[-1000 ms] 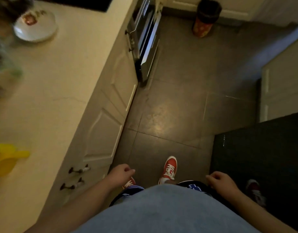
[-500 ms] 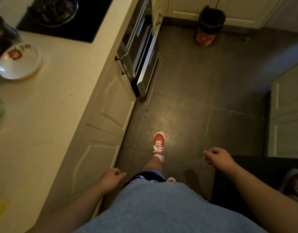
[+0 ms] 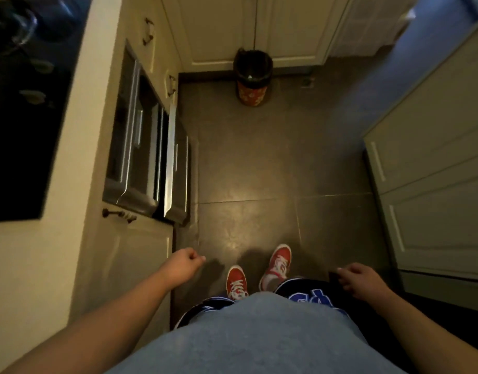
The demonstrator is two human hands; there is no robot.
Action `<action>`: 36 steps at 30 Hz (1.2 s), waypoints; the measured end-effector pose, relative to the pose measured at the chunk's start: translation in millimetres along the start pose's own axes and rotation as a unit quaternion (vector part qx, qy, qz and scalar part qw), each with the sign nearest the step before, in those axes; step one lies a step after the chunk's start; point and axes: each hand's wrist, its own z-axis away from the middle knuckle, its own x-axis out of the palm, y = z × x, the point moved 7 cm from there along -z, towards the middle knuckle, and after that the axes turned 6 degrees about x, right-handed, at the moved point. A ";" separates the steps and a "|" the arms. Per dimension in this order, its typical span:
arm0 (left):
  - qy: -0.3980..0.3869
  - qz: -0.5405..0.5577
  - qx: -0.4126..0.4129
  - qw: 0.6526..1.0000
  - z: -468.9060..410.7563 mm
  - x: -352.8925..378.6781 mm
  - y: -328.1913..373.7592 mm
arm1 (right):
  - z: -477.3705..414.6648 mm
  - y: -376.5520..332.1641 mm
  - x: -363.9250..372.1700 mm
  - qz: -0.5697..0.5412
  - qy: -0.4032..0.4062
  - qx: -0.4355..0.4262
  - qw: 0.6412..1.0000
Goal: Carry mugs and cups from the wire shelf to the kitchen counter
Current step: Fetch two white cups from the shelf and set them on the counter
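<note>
No mug, cup or wire shelf shows in this view. The pale kitchen counter point(image 3: 78, 147) runs along the left side. My left hand point(image 3: 182, 265) hangs beside the counter's cabinet front, fingers loosely curled, with nothing in it. My right hand point(image 3: 359, 279) hangs at my right hip, fingers also curled and holding nothing. Both hands are low, above the dark tiled floor point(image 3: 259, 171), and my red shoes point(image 3: 278, 263) stand between them.
A black cooktop point(image 3: 24, 117) is set into the counter at the left. Below it, steel oven drawers point(image 3: 151, 163) stick out into the aisle. A dark bin point(image 3: 252, 76) stands at the far end before white cabinets. Pale cabinet doors point(image 3: 435, 171) line the right.
I have walked forward along the aisle. The white plate on the counter has dropped out of view, the cooktop and bin are closer. My left hand swung forward, my right hand back.
</note>
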 end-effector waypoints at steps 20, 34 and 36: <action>-0.062 -0.065 -0.011 0.996 -188.9 -74.7 256.4 | -160.0 -228.6 -169.3 0.025 -0.018 -0.014 0.999; -0.050 -0.090 -0.021 0.994 -377.6 -222.1 384.9 | -266.3 -459.3 -256.3 -0.003 0.012 -0.033 0.999; -0.059 -0.104 0.000 0.993 -407.2 -237.7 428.8 | -274.7 -462.9 -276.1 -0.025 0.024 -0.026 0.999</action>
